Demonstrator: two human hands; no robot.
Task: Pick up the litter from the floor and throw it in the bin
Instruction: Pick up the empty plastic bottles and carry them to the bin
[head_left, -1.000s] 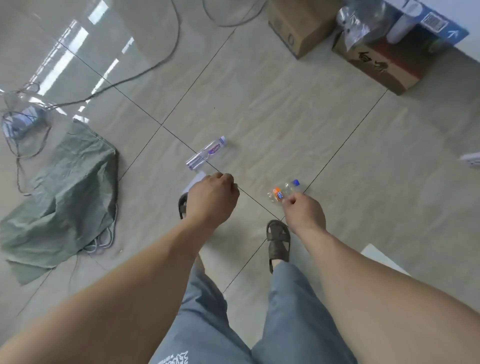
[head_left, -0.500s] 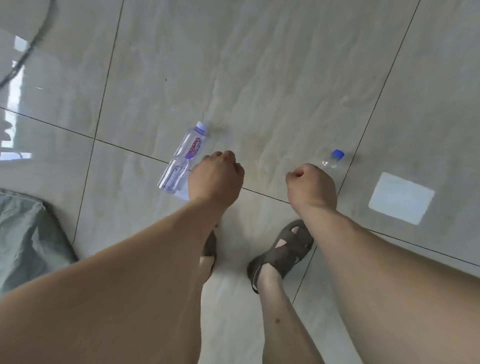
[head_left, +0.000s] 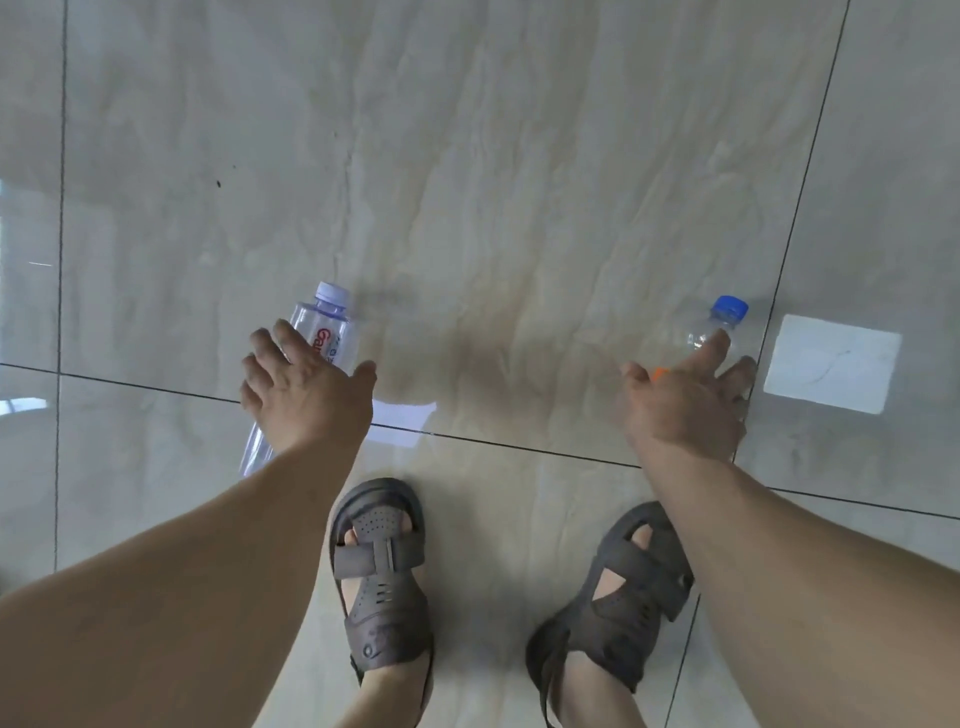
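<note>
Two empty plastic bottles lie on the tiled floor (head_left: 493, 218). A clear bottle with a pale lilac cap and a red-lettered label (head_left: 328, 327) lies on the left. My left hand (head_left: 304, 392) hovers over its middle with the fingers spread, covering most of its body. A smaller clear bottle with a blue cap and an orange label (head_left: 719, 322) lies on the right. My right hand (head_left: 685, 400) is spread over it, fingertips at its neck; only the cap, neck and a bit of orange show. No bin is in view.
My two feet in brown sandals (head_left: 382, 587) stand just behind the bottles. A white sheet of paper (head_left: 831, 371) lies flat on the floor right of the small bottle. A second pale patch (head_left: 400, 418) shows beside my left hand.
The view has dropped closer to the floor. Both hands, fists before, have opened and reached forward over the two bottles. The grey sack has left the view.
</note>
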